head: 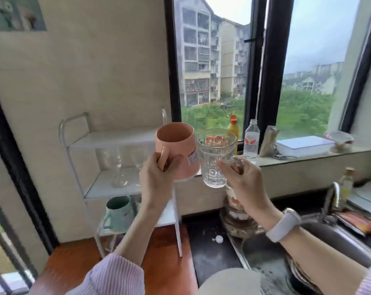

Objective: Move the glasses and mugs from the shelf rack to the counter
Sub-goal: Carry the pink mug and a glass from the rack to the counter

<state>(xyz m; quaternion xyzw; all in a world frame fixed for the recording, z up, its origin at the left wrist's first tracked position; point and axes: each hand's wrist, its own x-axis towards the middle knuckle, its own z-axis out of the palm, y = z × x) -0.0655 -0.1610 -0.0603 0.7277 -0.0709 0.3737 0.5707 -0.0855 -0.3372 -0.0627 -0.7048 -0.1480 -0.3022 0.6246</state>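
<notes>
Mugs airborne beside rack (125, 188): left hand (157, 179) clamped on pink mug (176, 150) handle, right hand (244, 184) on glass mug (214, 158) handle, both near-upright, dark counter (210, 252) straight below, right hand nearer.

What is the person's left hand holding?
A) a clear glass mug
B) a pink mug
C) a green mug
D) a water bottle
B: the left hand grips the pink mug by its handle, while the right hand holds the glass mug and the green mug sits on the rack's bottom shelf.
</notes>
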